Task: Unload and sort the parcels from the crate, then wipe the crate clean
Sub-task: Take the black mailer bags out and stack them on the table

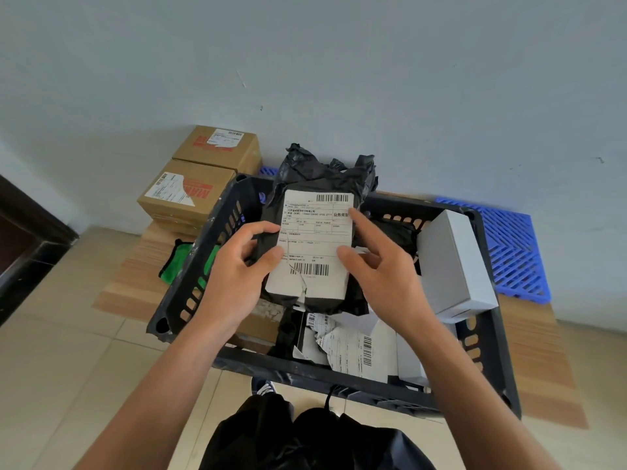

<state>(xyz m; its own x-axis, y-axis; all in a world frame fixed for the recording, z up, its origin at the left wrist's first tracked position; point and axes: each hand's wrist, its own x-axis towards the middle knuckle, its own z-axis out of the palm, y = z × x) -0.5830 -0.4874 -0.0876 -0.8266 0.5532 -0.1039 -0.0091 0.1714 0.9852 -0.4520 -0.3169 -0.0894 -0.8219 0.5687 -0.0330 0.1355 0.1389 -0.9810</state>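
- Black parcel [307, 232], soft bag with a white shipping label, held up over the middle of the black crate [190, 266], clear of the things below.
- Left hand [237, 266] gripping its left edge, thumb on the label's front, fingers curled round behind.
- Right hand [376, 262] at its right edge: thumb pressing the label, index finger stretched out along the label's side; remaining fingers hidden behind, so cannot tell how far curled.
- Step in hand, by the look of it: unloading and sorting, with the label turned up toward the face as if for reading.
- Next move likely calls for carrying it out over the crate wall to a fitting pile, with both hands kept on since the bag looks limp.
- Wiping not yet due; crate far from unloaded.
- Count inside the crate: one white box [454, 262] leaning on the right wall, one torn-label parcel [353, 347] at the near side, one brown carton [261, 325] partly hidden under the left wrist, more dark wrapping beneath, number unclear.
- Count outside: two cardboard boxes [185, 195] against the wall at left, one green cloth [174, 262] beside the crate's left wall, one blue plastic mat [512, 245] at right.
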